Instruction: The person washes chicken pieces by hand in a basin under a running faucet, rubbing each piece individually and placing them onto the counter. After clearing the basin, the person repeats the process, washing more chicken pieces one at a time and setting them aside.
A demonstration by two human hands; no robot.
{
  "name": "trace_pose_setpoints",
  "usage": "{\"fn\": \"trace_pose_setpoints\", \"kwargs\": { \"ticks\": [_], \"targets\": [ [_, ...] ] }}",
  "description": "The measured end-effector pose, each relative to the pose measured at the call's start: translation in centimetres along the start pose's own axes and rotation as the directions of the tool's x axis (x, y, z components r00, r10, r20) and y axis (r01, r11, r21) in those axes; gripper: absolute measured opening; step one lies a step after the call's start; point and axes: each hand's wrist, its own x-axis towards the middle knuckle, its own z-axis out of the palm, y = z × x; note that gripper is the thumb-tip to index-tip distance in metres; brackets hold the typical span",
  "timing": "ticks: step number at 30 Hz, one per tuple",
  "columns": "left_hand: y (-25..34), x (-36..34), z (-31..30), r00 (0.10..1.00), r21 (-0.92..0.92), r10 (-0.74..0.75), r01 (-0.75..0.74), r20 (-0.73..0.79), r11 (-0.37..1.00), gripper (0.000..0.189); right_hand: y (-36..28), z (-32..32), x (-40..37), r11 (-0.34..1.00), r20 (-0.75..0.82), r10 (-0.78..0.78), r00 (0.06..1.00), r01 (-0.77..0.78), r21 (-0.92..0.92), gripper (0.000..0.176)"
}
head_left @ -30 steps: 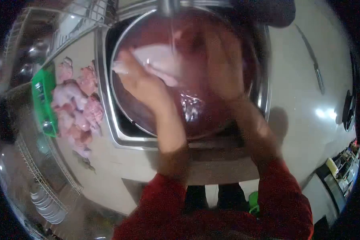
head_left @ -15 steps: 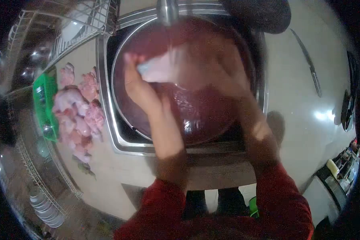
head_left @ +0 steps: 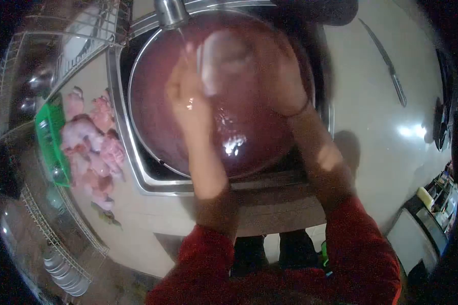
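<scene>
A large round basin (head_left: 152,122) of reddish water sits in the steel sink under the tap (head_left: 171,12), from which a thin stream runs. Over the basin, my left hand (head_left: 188,91) has its fingers curled against a pale, blurred piece of meat (head_left: 213,61). On the right side of that piece is my right hand (head_left: 285,76), smeared by motion, its grip unclear. Several pink raw meat pieces (head_left: 94,157) lie in a pile on the counter left of the sink.
A green basket (head_left: 52,145) stands beyond the pile at left, near a wire dish rack (head_left: 71,33). On the right counter lies a knife (head_left: 387,61). A dark rounded object (head_left: 325,10) is at the top. Stacked metal dishes (head_left: 65,272) are at lower left.
The pale meat piece has moved up and is tilted more upright. My left hand has turned upward beside it. The view has shifted, so the tap shows further left.
</scene>
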Motion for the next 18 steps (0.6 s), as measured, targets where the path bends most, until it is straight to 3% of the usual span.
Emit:
{"fn": "trace_pose_setpoints", "kwargs": {
  "ticks": [1, 2, 3, 4, 5, 6, 7, 8, 9, 10, 11, 12, 13, 14, 15, 16, 17, 18],
  "targets": [
    [1.0, -0.4, 0.2, 0.987, -0.059, -0.128, 0.123, -0.102, 0.991, 0.039, -0.6, -0.5, 0.8, 0.907, 0.063, 0.148, 0.987, -0.161, 0.389, 0.048],
    [-0.3, 0.1, -0.4, 0.986, -0.054, -0.132, 0.126, -0.104, 0.99, 0.039, -1.6, -1.0, 1.3, 0.905, 0.066, 0.153, 0.986, -0.166, 0.392, 0.048],
    [-2.6, 1.3, -1.3, 0.986, 0.022, -0.018, 0.022, -0.163, 1.0, 0.04, -3.1, -1.4, 2.0, 0.988, 0.09, 0.085, 0.992, -0.096, 0.12, 0.049],
    [-3.1, 1.7, -1.7, 0.972, 0.105, 0.098, -0.077, -0.212, 0.991, 0.041, -4.1, -1.3, 2.3, 0.987, 0.134, 0.028, 0.991, -0.006, -0.159, 0.05],
    [-3.7, 1.7, -1.9, 0.972, 0.108, 0.097, -0.075, -0.213, 0.991, 0.041, -4.7, -0.7, 2.4, 0.988, 0.134, 0.03, 0.991, -0.009, -0.157, 0.05],
    [-3.4, 1.4, -1.9, 0.974, 0.043, 0.066, -0.058, -0.217, 0.997, 0.041, -5.2, 0.1, 2.6, 0.893, 0.177, 0.274, 0.945, -0.318, 0.317, 0.049],
    [-3.2, 1.1, -1.9, 0.976, -0.022, 0.033, -0.038, -0.217, 0.999, 0.04, -5.6, 0.7, 2.7, 0.504, 0.325, 0.446, 0.834, -0.534, 0.679, 0.049],
    [-4.0, 1.4, -2.2, 0.976, -0.018, 0.03, -0.035, -0.214, 0.999, 0.04, -5.6, 1.4, 2.6, 0.5, 0.324, 0.45, 0.832, -0.536, 0.68, 0.049],
    [-4.4, 1.7, -2.5, 0.98, 0.267, 0.143, -0.102, -0.139, 0.958, 0.039, -5.3, 2.2, 2.3, 0.503, 0.241, 0.444, 0.863, -0.463, 0.73, 0.048],
    [-4.8, 2.0, -2.6, 0.973, 0.521, 0.231, -0.181, -0.032, 0.834, 0.038, -4.8, 2.6, 2.0, 0.508, 0.152, 0.437, 0.886, -0.383, 0.772, 0.048],
    [-5.3, 1.8, -2.4, 0.974, 0.521, 0.227, -0.18, -0.027, 0.834, 0.038, -4.4, 2.6, 1.6, 0.508, 0.15, 0.442, 0.884, -0.385, 0.77, 0.048],
    [-3.3, 0.8, -1.2, 0.996, 0.222, 0.071, -0.059, -0.046, 0.973, 0.036, -4.1, 2.4, 1.0, 0.784, 0.085, 0.368, 0.926, -0.358, 0.507, 0.047],
    [-2.2, 0.4, -0.5, 0.996, -0.101, -0.083, 0.081, -0.016, 0.992, 0.034, -3.9, 2.2, 0.9, 0.947, 0.055, 0.267, 0.962, -0.272, 0.17, 0.046],
    [-3.0, 0.7, -0.8, 0.996, -0.1, -0.085, 0.083, -0.014, 0.992, 0.034, -3.6, 2.1, 1.0, 0.946, 0.054, 0.27, 0.961, -0.275, 0.169, 0.046],
    [-3.6, 1.1, -1.3, 0.999, 0.127, 0.037, -0.033, -0.029, 0.991, 0.034, -3.6, 1.9, 1.4, 0.982, -0.076, 0.079, 0.994, -0.091, -0.166, 0.044],
    [-4.1, 1.3, -1.6, 0.987, 0.346, 0.161, -0.146, -0.015, 0.927, 0.033, -3.6, 1.7, 1.7, 0.864, -0.132, -0.148, 0.98, 0.064, -0.499, 0.042],
    [-4.6, 1.3, -1.9, 0.987, 0.346, 0.161, -0.146, -0.013, 0.927, 0.033, -3.7, 1.5, 1.9, 0.864, -0.132, -0.147, 0.98, 0.063, -0.5, 0.042],
    [-3.4, 1.0, -1.7, 0.987, 0.234, 0.147, -0.157, 0.062, 0.959, 0.034, -3.8, 1.4, 2.0, 0.896, -0.19, -0.149, 0.971, 0.051, -0.44, 0.037]
  ]
}}
